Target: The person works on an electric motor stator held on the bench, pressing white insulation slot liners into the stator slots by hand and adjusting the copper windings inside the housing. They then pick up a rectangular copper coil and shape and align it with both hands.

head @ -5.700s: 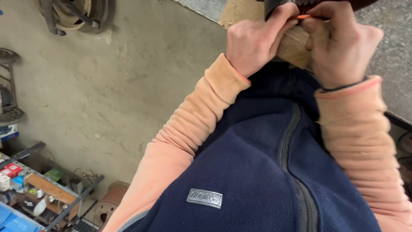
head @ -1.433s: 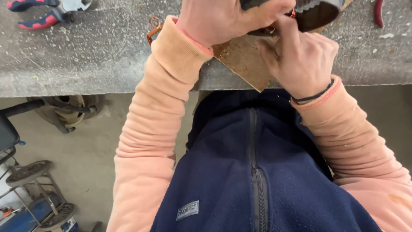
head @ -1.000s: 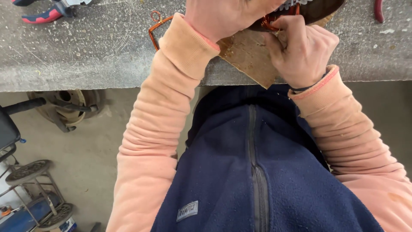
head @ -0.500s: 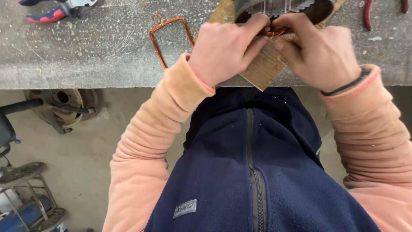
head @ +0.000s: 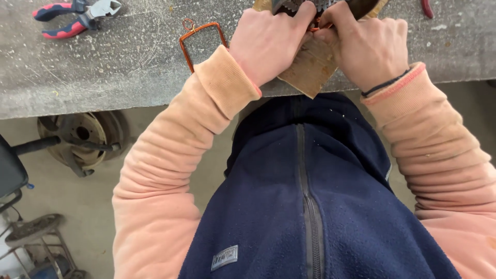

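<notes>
A thin copper wire (head: pixel 316 22) sits pinched between the two hands at the top edge of the head view, over a brown board (head: pixel 309 70) whose corner overhangs the front edge of the grey counter (head: pixel 103 67). Just above the wire lies a dark, toothed metal part (head: pixel 330 5), mostly cut off by the frame, so its kind is hard to tell.

The left hand (head: pixel 266 41) is curled knuckles-up, its fingers (head: pixel 304 13) closed down toward the wire. The right hand (head: pixel 369 46) mirrors it, its fingers bent in and meeting the left at the wire; a dark band circles that wrist. Both forearms in peach sleeves angle inward from the elbows, over a navy zipped vest.

Left of the left hand, a bent loop of copper wire (head: pixel 199 39) lies on the counter. Farther left are red-and-blue-handled cutters (head: pixel 77 15). Below the counter, on the floor, rests a rusty metal wheel (head: pixel 82 137).
</notes>
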